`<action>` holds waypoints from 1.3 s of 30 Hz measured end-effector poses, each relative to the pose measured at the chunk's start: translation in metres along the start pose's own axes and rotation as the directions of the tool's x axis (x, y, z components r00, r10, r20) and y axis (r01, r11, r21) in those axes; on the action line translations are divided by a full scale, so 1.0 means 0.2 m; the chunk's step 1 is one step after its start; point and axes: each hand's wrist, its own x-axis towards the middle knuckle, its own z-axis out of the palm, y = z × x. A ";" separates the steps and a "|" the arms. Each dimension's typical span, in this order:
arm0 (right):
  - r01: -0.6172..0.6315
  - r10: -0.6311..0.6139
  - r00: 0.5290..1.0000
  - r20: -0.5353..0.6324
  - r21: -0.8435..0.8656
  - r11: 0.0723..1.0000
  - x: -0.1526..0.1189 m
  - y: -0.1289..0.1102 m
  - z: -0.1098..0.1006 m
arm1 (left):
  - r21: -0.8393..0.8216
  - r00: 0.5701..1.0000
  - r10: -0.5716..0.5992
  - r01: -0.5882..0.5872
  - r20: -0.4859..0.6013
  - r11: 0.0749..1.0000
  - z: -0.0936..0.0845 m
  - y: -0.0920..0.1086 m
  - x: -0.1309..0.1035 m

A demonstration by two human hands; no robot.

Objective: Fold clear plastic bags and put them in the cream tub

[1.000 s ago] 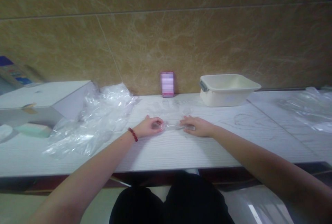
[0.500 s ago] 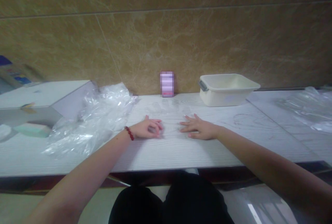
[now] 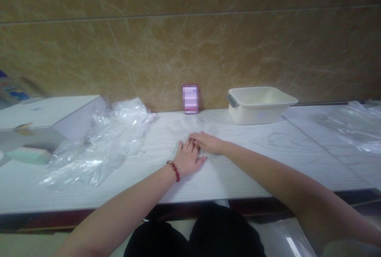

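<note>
My left hand, with a red bead bracelet at its wrist, lies palm down on the white wood-grain table. Its fingers are spread and the thumb points right. From the right, my right hand reaches over with stretched fingers that overlap the left fingertips. Just beyond both hands a thin clear plastic piece lies flat; its outline is faint, and whether it runs under the palms I cannot tell. Neither hand visibly grips anything.
Crumpled clear plastic lies at left beside a white box and a pale green block. Against the wall stand a pixelated phone-like object and a cream bin. More clear plastic lies far right.
My hands were apart and have come together in the middle. The left moved right and flattened from a curled shape; the right slid left onto its fingertips.
</note>
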 end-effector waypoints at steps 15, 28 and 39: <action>-0.155 0.179 0.983 0.045 -0.326 0.933 0.21 0.44 -0.09 | 0.024 1.000 -0.029 0.029 0.008 0.999 0.00 0.00 -0.03; -0.437 0.345 0.874 -0.341 -0.244 0.866 0.16 0.32 -0.16 | 0.017 1.000 -0.021 0.021 0.009 1.000 0.00 -0.01 -0.03; -0.359 0.319 0.930 -0.183 -0.263 0.895 -0.10 -0.09 0.11 | -0.208 0.977 -0.103 0.064 -0.185 0.976 -0.07 -0.12 0.09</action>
